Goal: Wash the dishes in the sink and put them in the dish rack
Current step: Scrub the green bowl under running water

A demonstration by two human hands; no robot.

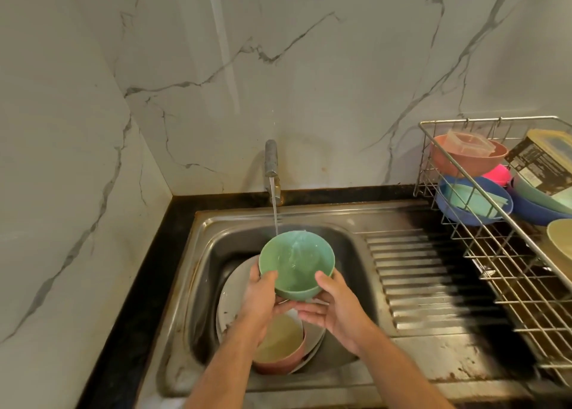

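While water runs from the tap [271,164], the left hand [261,297] and right hand [332,308] both grip the green bowl [295,264] above the sink [353,244].

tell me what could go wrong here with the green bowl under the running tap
1. The green bowl is wet and held only at its near rim and base by the left hand and right hand; it might slip onto the pink bowl below.
2. The stream from the tap may splash out.

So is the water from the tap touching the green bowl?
Touching. The head view shows the water stream falling from the tap and landing inside the green bowl.
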